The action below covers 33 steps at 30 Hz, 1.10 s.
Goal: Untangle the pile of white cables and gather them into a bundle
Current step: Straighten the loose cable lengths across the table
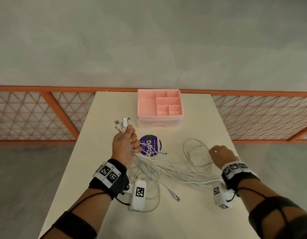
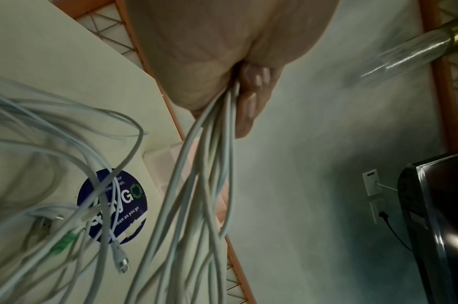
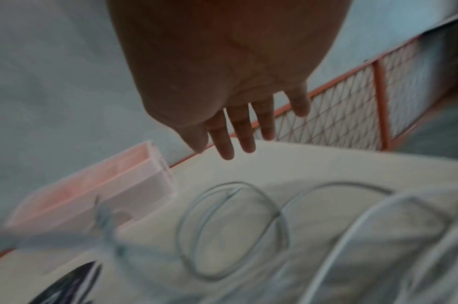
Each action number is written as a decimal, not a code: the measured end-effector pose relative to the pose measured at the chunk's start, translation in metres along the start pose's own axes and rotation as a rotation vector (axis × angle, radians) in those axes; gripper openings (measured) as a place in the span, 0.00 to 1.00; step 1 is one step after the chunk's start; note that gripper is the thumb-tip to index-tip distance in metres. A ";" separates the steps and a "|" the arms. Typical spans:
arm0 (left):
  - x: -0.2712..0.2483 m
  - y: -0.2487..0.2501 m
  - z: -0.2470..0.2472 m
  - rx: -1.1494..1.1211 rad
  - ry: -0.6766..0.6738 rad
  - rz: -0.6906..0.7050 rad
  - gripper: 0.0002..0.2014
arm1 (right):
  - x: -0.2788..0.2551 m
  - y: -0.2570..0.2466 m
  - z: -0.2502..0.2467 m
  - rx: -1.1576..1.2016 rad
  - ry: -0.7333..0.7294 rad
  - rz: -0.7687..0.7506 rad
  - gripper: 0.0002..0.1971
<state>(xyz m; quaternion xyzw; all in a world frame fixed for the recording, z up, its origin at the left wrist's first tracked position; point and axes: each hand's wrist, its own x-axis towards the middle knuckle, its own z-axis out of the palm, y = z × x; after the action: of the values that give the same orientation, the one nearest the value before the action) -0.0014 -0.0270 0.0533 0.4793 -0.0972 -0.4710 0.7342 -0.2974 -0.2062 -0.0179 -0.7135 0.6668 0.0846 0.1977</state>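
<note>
Cables [image 1: 166, 168], thin white ones too many to count, fan from left hand [image 1: 124, 145] gripping their plug ends above the worktop [image 1: 192, 221], right hand [image 1: 221, 155] fingers straight over one loop [image 1: 197, 154].

Cream table [image 1: 192, 218], pink organiser [image 1: 159, 116], purple sticker [image 1: 150, 145], loose white cables [image 1: 166, 171]

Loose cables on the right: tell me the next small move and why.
Probably bring the right hand down onto the loose loop and draw it toward the left hand. The left hand already grips the cable ends; the right hand's fingers are straight and hold nothing.
</note>
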 end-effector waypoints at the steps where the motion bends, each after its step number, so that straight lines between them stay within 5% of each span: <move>1: 0.000 0.000 0.000 -0.002 -0.001 0.001 0.16 | 0.008 0.012 -0.004 -0.075 -0.007 0.028 0.20; 12: 0.002 -0.004 0.008 -0.001 -0.012 -0.031 0.15 | -0.018 -0.017 0.030 0.031 -0.310 -0.206 0.16; 17: 0.001 -0.003 0.006 0.004 -0.011 -0.030 0.15 | -0.021 -0.021 0.053 -0.073 -0.309 -0.232 0.11; 20: 0.001 -0.004 0.004 0.016 -0.009 -0.033 0.15 | -0.016 -0.014 0.049 -0.126 -0.228 -0.194 0.08; 27: -0.001 -0.010 0.004 0.027 0.019 -0.072 0.15 | 0.002 0.019 0.006 -0.154 0.216 0.108 0.13; 29: -0.002 -0.012 0.009 0.008 0.016 -0.075 0.15 | -0.001 0.013 -0.002 -0.059 0.226 0.025 0.15; 33: -0.005 -0.012 0.026 -0.017 -0.001 -0.044 0.15 | -0.046 -0.048 -0.005 0.555 0.055 -0.412 0.14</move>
<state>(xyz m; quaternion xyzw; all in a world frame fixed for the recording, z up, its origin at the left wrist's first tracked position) -0.0266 -0.0402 0.0584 0.4749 -0.0828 -0.4880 0.7277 -0.2552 -0.1646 0.0126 -0.7542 0.5113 -0.1609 0.3792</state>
